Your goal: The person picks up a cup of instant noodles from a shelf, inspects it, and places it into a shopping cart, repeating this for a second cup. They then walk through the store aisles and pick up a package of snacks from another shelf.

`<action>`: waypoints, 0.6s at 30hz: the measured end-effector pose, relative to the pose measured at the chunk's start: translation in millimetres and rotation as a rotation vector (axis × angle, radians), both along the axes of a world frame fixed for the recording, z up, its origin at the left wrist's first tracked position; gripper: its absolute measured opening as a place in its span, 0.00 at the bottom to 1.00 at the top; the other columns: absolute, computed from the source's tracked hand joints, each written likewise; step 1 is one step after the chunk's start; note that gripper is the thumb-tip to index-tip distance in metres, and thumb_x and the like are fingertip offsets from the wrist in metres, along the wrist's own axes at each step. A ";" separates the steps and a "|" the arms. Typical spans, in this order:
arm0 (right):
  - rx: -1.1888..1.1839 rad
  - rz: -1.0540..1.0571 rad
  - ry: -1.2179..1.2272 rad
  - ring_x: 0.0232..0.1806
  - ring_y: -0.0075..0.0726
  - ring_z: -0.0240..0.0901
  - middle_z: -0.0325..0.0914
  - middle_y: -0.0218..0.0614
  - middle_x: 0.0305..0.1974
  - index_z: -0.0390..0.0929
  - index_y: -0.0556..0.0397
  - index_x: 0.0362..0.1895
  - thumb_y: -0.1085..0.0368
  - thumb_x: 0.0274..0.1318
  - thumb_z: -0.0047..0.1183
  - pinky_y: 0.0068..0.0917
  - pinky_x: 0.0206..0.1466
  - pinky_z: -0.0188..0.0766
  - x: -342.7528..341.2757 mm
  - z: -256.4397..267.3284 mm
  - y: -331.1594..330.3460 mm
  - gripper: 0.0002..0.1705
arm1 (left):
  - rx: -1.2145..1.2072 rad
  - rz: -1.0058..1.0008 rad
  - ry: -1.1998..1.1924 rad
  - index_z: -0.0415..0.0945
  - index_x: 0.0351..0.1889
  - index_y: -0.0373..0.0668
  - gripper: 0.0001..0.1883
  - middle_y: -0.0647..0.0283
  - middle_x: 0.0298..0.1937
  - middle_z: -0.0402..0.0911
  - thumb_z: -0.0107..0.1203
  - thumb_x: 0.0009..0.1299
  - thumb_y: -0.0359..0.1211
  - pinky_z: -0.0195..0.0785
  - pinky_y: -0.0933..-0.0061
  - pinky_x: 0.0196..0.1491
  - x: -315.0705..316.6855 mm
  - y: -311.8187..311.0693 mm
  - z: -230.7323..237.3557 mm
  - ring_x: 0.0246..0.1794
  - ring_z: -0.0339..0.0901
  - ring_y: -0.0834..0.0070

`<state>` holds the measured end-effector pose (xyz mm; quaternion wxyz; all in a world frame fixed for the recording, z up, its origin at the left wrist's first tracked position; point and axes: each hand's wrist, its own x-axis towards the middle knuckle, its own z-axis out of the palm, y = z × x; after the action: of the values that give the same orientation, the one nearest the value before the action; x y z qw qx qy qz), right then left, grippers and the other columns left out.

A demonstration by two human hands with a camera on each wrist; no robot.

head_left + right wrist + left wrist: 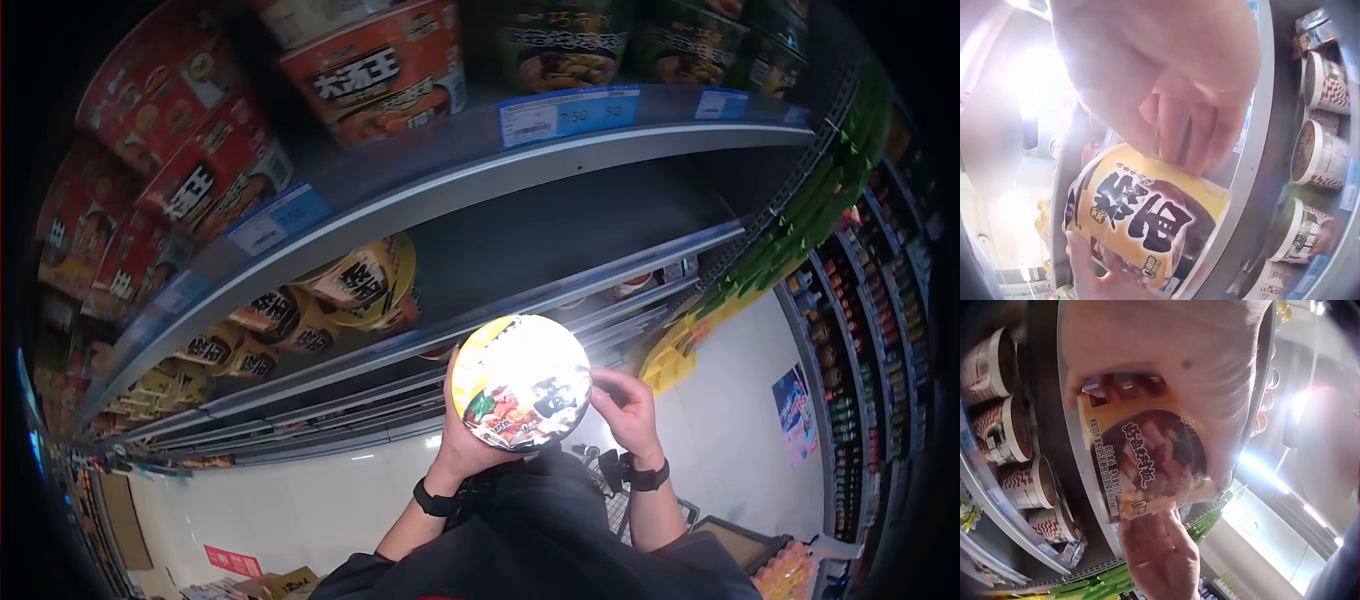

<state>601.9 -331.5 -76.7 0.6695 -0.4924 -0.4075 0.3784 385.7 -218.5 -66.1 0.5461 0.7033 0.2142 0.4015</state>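
A yellow instant noodle tub [525, 385], its round lid washed out by glare, is held up in front of the chest. My left hand [468, 445] grips it from the left and below. At its right edge, my right hand [630, 410] holds on with bent fingers and thumb. The right wrist view shows the right fingertips [1197, 164] on the tub's printed yellow side, with the left hand [1094, 278] at the opposite side. Printed text and a food picture on the tub's side [1154, 450] face the left wrist view.
Similar yellow tubs [360, 280] stand on the shelf to the left. Red noodle tubs [375, 75] and price labels [570, 115] line the shelf above. Green hanging strips [810, 230] mark the shelf's right end. A shopping cart [617, 500] is partly visible below.
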 end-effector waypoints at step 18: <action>0.060 0.355 -0.308 0.76 0.41 0.48 0.48 0.47 0.75 0.36 0.57 0.77 0.67 0.43 0.70 0.36 0.73 0.53 -21.5 18.2 30.7 0.65 | -0.384 0.140 -0.259 0.36 0.77 0.39 0.56 0.50 0.70 0.61 0.64 0.63 0.49 0.70 0.66 0.60 -34.6 -8.3 11.6 0.66 0.67 0.66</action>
<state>580.4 -300.8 -58.5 0.5367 -0.4451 -0.5961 0.3982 351.2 -226.9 -54.5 0.6636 0.5128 0.2628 0.4771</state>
